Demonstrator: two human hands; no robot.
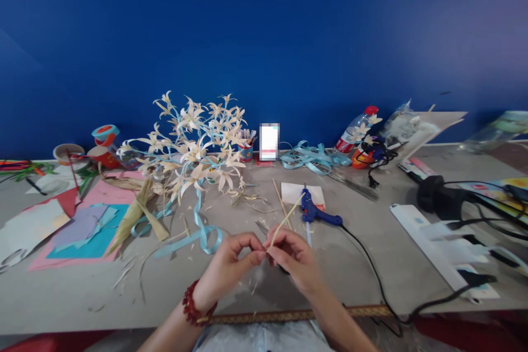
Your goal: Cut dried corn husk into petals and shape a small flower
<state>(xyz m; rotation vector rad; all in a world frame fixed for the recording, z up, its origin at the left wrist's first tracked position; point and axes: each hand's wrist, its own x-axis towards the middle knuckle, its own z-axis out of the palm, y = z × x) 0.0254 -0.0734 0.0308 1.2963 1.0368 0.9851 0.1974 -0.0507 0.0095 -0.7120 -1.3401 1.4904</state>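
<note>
My right hand (pixel 292 256) pinches a thin pale yellow strip (pixel 284 221), which looks like corn husk and slants up to the right from the fingers. The fingertips of my left hand (pixel 243 256) are pressed together against those of the right, at the strip's lower end. What lies exactly between the left fingertips is too small to make out. Under the hands, partly hidden, is a tool with a metal tip (pixel 261 226), perhaps scissors. Just beyond, a blue glue gun (pixel 315 212) rests by a white card (pixel 289 192). To the left stands a bunch of cream husk flowers (pixel 196 151) with light blue stems.
Dried husks (pixel 134 214) and coloured paper (pixel 86 247) lie at left. Blue ribbon (pixel 309 158), a bottle (pixel 357 129) and thin wires (pixel 355 186) are at the back. A white power strip (pixel 429 247) with plugs sits at right; the glue gun's black cord (pixel 371 264) crosses the table (pixel 177 297).
</note>
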